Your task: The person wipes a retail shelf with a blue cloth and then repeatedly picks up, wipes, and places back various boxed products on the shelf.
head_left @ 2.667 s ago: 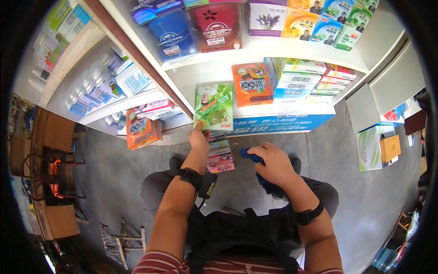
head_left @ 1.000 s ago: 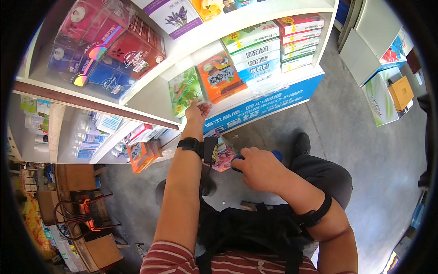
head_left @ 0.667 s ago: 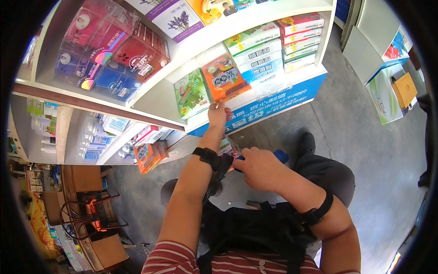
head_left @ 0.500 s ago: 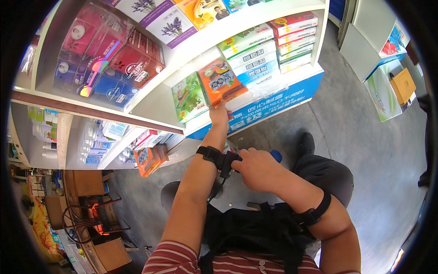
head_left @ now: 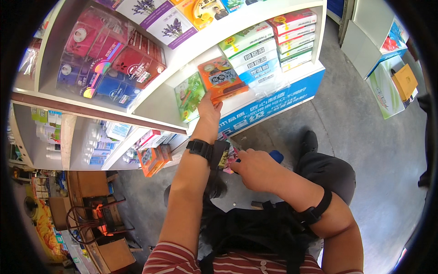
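Observation:
My left hand (head_left: 209, 111) reaches up to the shelf, its fingertips at the lower left corner of an orange air freshener box (head_left: 219, 78). Its thumb stands apart from the fingers, and it does not grip the box. To the left of the orange box lies a green box (head_left: 190, 97). My right hand (head_left: 256, 170) is closed near my lap around something with a rounded blue end (head_left: 276, 156). Beyond its fingers, by my left wrist, shows a crumpled pink and yellow patterned thing (head_left: 228, 158). Whether it joins the blue part is hidden.
Stacked air freshener boxes (head_left: 255, 55) stand to the right on the same shelf. Red and blue packs (head_left: 114, 68) fill the left compartment. Orange boxes (head_left: 154, 160) jut out lower left. A white-and-green carton (head_left: 388, 91) sits on the floor at right.
My left hand has slid left and slightly back along the orange box's front, to its lower left corner. More of the pink and yellow thing shows. My right hand has barely moved.

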A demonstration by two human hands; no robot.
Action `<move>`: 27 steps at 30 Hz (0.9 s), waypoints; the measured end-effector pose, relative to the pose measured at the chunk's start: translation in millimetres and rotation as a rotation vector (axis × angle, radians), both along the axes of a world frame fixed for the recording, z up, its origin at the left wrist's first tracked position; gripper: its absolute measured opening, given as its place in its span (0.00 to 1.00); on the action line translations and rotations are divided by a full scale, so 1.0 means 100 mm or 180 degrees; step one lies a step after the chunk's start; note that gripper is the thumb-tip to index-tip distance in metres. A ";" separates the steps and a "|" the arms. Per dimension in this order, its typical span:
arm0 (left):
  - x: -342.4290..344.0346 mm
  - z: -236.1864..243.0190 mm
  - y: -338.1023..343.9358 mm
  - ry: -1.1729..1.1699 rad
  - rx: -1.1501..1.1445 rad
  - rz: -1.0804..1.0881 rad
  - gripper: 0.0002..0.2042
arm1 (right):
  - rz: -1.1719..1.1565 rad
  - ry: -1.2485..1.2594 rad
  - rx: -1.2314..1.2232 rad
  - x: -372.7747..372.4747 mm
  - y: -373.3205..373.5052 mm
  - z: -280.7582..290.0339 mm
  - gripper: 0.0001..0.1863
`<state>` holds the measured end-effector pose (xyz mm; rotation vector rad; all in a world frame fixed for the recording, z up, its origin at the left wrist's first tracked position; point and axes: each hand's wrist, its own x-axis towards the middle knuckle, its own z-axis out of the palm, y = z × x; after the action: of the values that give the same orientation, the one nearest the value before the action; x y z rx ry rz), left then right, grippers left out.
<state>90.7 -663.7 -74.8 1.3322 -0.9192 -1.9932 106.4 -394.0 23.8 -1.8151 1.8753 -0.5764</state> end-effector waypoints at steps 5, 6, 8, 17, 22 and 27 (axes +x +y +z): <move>-0.15 0.09 -0.08 -0.0321 -0.0227 -0.0458 0.19 | -0.0120 -0.0087 0.0055 -0.06 0.03 -0.05 0.16; -0.17 0.11 -0.08 -0.0408 -0.0371 -0.0641 0.18 | -0.0140 -0.0074 0.0064 -0.07 0.03 -0.06 0.16; -0.14 0.14 -0.04 -0.0301 -0.0383 -0.0771 0.17 | -0.0187 -0.0064 0.0075 -0.10 0.03 -0.06 0.16; 0.96 0.48 0.33 0.0232 -0.0256 -0.1144 0.16 | -0.0763 -0.0278 -0.0131 -0.16 0.00 -0.10 0.13; 1.64 0.69 0.65 0.0734 -0.0013 -0.1020 0.15 | -0.1593 -0.0965 -0.0338 -0.23 -0.14 -0.23 0.11; 1.93 0.81 0.79 0.1042 0.0004 -0.1106 0.16 | -0.1987 -0.2956 -0.0085 -0.14 -0.32 -0.31 0.39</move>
<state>283.7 -584.6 6.7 0.8484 -1.0412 -2.3816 92.9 -426.3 -7.3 -0.6704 1.6714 -1.3646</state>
